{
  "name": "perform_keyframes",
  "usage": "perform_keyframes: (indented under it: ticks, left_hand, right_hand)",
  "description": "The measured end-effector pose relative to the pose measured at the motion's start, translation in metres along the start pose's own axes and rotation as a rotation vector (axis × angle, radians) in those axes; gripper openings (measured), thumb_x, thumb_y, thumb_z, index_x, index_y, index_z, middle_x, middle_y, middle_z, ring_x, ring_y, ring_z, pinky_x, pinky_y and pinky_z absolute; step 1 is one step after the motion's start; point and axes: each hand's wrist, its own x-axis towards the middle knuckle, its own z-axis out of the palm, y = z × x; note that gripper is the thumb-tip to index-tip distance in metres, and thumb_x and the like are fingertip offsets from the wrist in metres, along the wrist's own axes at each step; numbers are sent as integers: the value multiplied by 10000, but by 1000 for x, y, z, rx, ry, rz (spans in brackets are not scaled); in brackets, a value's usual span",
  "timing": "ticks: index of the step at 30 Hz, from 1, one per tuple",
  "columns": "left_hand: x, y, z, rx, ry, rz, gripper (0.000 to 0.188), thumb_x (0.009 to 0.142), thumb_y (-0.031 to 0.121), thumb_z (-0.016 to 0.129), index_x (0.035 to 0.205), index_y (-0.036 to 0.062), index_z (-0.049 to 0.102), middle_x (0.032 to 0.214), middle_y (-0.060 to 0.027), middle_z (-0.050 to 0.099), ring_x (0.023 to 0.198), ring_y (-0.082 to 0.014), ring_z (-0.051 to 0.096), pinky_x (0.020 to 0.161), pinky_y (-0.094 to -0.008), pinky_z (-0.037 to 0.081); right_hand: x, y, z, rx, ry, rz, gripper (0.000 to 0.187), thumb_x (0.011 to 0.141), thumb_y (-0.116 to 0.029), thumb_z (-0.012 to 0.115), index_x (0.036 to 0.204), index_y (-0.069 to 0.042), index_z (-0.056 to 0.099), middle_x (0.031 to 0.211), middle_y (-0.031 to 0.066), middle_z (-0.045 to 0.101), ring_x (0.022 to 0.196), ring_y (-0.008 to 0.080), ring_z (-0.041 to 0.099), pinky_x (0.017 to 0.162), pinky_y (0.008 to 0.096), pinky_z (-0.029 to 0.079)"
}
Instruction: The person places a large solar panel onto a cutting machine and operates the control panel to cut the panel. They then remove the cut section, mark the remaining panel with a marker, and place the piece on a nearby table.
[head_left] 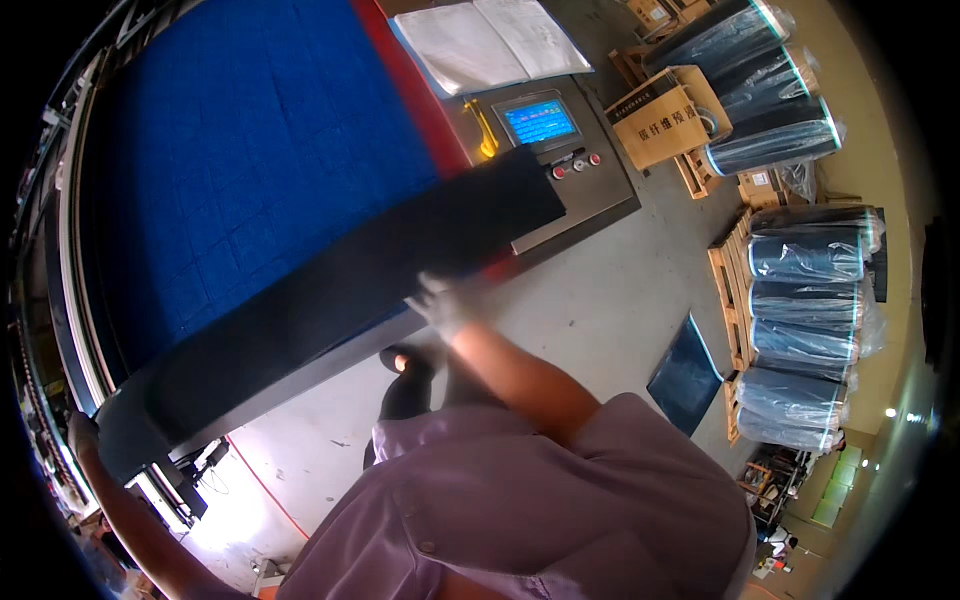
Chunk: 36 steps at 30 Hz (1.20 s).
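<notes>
A long black sheet [330, 265] lies slantwise over the near part of a blue cutting bed [250, 130], and its right end overlaps the control panel. At the far left, where the sheet bends down, my left hand [83, 436] is closed at its end; the fingers are dim and partly hidden. My right hand [442, 308], in a pale glove, is by the sheet's near edge with its fingers apart and slightly blurred. Nothing shows in it. Whether it touches the sheet, I cannot tell.
A panel with a lit screen [540, 122] and buttons stands at the bed's right, with a yellow tool [484, 130] and an open book [490, 45]. Plastic-wrapped rolls [805, 300] on pallets and a cardboard box [660, 128] line the right. A dark sheet [687, 380] lies on the floor.
</notes>
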Motion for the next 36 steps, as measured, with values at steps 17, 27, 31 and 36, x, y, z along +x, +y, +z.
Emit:
perform_keyframes:
  ticks: [17, 27, 31, 36]
  left_hand:
    - [-349, 577, -150, -879, 433, 629, 482, 709, 149, 745, 1169, 111, 609, 1282, -106, 567, 1271, -336, 465, 1063, -482, 359]
    - [-438, 732, -268, -1231, -46, 877, 201, 799, 163, 647, 949, 39, 695, 1133, -148, 637, 1103, -345, 572, 957, -449, 431]
    - [-445, 752, -311, -1213, 17, 942, 270, 809, 66, 610, 1072, 29, 657, 1177, -179, 616, 1042, -370, 596, 912, -438, 466]
    - [-446, 768, -348, -978, 115, 1068, 278, 830, 70, 608, 1105, 35, 617, 1033, -208, 639, 964, -391, 610, 841, -448, 489]
  right_hand:
    - [70, -271, -97, -1609, 168, -922, 165, 943, -191, 553, 961, -40, 618, 878, 204, 653, 844, 400, 630, 712, 449, 489]
    - [156, -412, -98, -2553, -335, -1062, 227, 851, -163, 620, 1056, -70, 591, 979, 161, 619, 902, 336, 612, 785, 450, 492]
    - [116, -393, -98, -1680, -462, -988, 271, 912, -164, 616, 1140, -34, 548, 805, 186, 646, 701, 325, 647, 633, 455, 505]
    - [48, -325, -77, -1892, -821, -724, 249, 861, -302, 639, 994, -91, 642, 851, 136, 680, 815, 353, 662, 710, 470, 515]
